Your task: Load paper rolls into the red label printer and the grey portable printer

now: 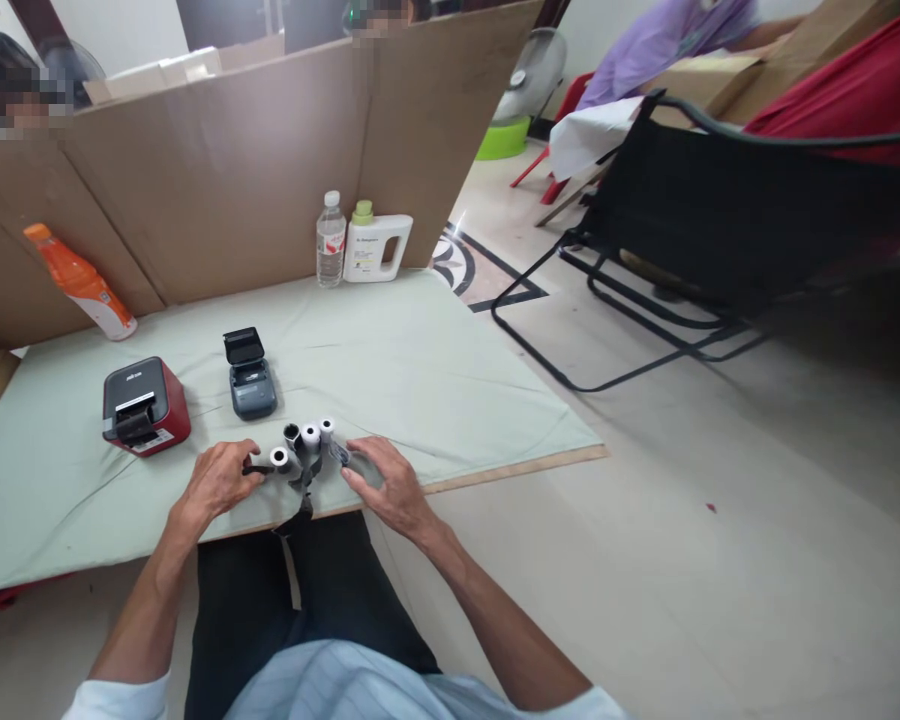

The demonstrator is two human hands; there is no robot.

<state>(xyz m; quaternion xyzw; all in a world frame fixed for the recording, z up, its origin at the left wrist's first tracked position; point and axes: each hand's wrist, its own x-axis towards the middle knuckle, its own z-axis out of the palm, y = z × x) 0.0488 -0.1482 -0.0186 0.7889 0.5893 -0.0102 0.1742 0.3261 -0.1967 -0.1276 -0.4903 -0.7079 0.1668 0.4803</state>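
Observation:
Near the table's front edge stand white paper rolls (279, 458), their hollow ends facing up, with a dark roll (292, 436) among them. My left hand (221, 480) is beside them on the left, its fingers closed on a thin black strap (257, 469). On the right of the rolls, my right hand (390, 485) has thumb and fingers round a bundled grey cable (339, 453). Black strap-like material (297, 518) hangs over the table edge below the rolls. Behind them lies a small dark portable printer (252, 385) with its lid raised. A red and black label printer (146, 405) sits to the left.
A cardboard partition (255, 190) borders the back of the cloth-covered table (435, 380). Against it stand an orange bottle (82, 285), leaning, a water bottle (331, 240) and a white jug (375, 247). A black folding chair (705, 210) and a person in purple (652, 50) are at right.

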